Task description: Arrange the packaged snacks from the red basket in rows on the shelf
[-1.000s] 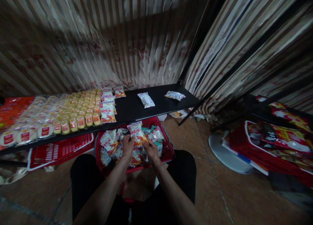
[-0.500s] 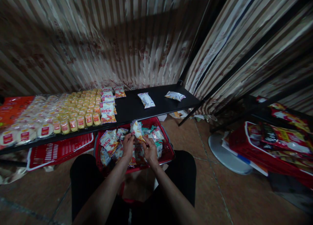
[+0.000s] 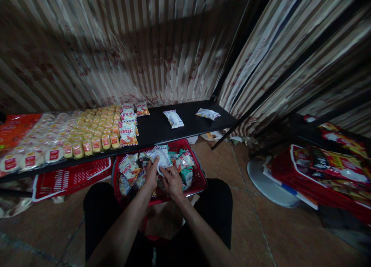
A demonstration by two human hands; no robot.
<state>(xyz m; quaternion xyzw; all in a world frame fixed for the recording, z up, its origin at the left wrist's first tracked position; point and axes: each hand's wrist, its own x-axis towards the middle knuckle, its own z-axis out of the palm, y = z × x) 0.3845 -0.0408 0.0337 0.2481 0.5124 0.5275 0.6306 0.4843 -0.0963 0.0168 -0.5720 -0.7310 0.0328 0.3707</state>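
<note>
Brown tiled floor (image 3: 249,220) underfoot, striped curtains (image 3: 130,46) hanging all round the corner, and a low black shelf (image 3: 162,127) running across in front of the person's knees. The left part of that shelf is packed with rows of small yellow cakes (image 3: 87,135), and just beside them sits a column of striped bags (image 3: 127,133). Further right, two loose bags (image 3: 173,118) lie well apart on the bare black top. Down on the floor, a red basket (image 3: 199,178) sits partly under the shelf edge, between the person's legs, and it's heaped with snack bags (image 3: 129,168) in red, white and green. A second basket (image 3: 72,178) lies to its left under the shelf; what is in it is hard to make out. Off to the right, big red sacks (image 3: 319,166) are piled beside a white round base (image 3: 263,180). Now the hands: both are over the red basket, and between them is a packet (image 3: 160,156), pale side up, just above the heap. The left hand (image 3: 152,174) has its fingers closed on the packet's left edge, and the right hand (image 3: 173,182) is pinched on its lower edge.
</note>
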